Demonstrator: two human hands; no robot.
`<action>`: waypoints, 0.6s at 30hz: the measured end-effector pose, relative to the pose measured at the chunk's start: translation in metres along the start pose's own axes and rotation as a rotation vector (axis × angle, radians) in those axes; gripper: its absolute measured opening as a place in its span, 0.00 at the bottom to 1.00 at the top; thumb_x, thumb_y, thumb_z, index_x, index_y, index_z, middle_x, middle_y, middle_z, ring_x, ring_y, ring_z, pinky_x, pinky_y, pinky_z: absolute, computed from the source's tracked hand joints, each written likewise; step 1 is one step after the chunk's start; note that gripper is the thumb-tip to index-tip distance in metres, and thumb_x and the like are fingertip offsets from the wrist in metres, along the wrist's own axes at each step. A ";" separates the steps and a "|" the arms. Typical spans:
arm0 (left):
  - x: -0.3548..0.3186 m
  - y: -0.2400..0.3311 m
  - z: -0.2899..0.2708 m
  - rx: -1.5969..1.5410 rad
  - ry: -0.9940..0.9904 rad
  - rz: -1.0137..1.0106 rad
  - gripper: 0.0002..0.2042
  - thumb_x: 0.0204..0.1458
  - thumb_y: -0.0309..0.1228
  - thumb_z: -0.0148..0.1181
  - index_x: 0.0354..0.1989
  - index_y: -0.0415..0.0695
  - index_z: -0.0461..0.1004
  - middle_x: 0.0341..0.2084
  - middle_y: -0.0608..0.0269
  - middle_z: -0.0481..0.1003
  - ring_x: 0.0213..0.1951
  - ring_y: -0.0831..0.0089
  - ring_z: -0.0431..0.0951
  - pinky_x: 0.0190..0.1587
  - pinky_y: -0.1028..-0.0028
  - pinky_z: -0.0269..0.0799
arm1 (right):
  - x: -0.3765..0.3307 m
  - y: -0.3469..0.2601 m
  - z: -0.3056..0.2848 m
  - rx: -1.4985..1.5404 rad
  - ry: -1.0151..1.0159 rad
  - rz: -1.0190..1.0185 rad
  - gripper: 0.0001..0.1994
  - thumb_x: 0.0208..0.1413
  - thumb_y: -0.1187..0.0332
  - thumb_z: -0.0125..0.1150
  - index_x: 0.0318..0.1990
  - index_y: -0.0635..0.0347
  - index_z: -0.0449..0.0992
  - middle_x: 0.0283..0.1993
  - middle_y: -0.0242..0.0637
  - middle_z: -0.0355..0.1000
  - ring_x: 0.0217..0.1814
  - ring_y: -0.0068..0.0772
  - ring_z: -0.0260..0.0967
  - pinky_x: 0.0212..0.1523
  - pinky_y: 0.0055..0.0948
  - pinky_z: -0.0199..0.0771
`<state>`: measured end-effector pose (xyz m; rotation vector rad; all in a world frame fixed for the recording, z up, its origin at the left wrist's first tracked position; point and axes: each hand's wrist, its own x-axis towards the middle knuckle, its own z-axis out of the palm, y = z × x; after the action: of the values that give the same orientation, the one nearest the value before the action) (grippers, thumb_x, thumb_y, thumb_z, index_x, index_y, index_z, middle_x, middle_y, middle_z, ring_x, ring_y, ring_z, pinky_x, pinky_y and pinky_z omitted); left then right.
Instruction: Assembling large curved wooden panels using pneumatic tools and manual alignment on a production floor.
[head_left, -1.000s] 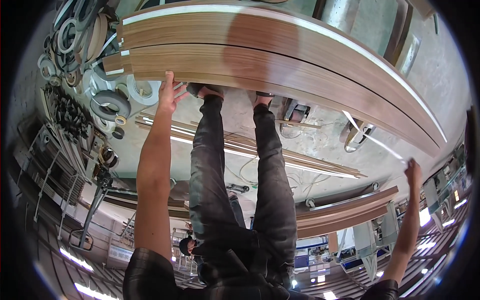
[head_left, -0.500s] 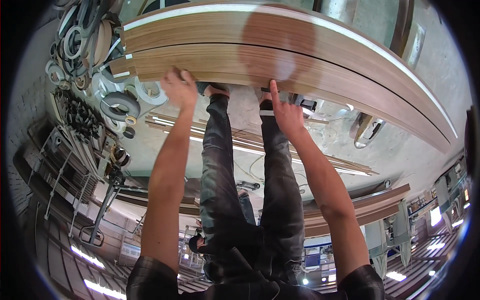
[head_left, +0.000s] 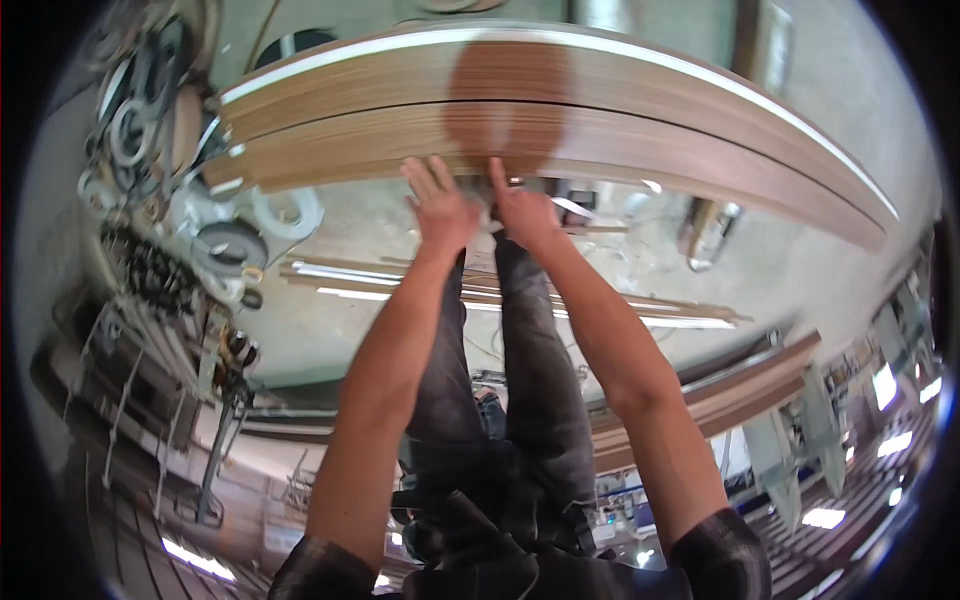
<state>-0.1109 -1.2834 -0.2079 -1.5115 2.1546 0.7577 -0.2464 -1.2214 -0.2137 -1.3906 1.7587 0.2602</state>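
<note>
A: Hands?
B: Left hand (head_left: 437, 208) and right hand (head_left: 520, 207) side by side, fingers spread flat against near edge of board stack (head_left: 560, 130). Nothing gripped.
A: Stack position?
B: Straight ahead, above grey floor (head_left: 400, 300).

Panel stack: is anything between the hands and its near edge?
Nothing visible. The left hand and right hand are side by side, fingers already against the lower edge of the panel stack, with only bare floor beneath them.
</note>
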 end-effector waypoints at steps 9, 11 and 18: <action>0.010 -0.012 -0.017 0.046 -0.190 -0.029 0.49 0.43 0.45 0.59 0.65 0.30 0.35 0.62 0.23 0.31 0.65 0.33 0.31 0.61 0.43 0.47 | -0.129 0.073 -0.045 0.477 0.171 0.256 0.25 0.44 0.56 0.65 0.51 0.51 0.70 0.24 0.39 0.73 0.28 0.44 0.72 0.34 0.37 0.72; 0.017 -0.007 -0.016 0.018 -0.194 -0.024 0.50 0.44 0.46 0.59 0.65 0.29 0.34 0.62 0.22 0.30 0.65 0.32 0.30 0.62 0.43 0.46 | -0.139 0.112 -0.045 0.643 0.241 0.501 0.18 0.42 0.60 0.68 0.42 0.55 0.76 0.26 0.40 0.73 0.29 0.38 0.71 0.32 0.34 0.71; 0.013 -0.007 -0.014 0.103 -0.254 -0.052 0.51 0.44 0.48 0.58 0.64 0.28 0.33 0.62 0.22 0.29 0.65 0.33 0.28 0.61 0.42 0.46 | -0.099 0.161 -0.013 1.050 0.630 0.775 0.28 0.41 0.69 0.70 0.52 0.66 0.66 0.52 0.45 0.69 0.43 0.31 0.72 0.30 0.29 0.74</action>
<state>-0.1091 -1.3039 -0.2060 -1.3362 1.9293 0.7632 -0.3918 -1.1032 -0.1877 0.0220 2.3283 -0.6975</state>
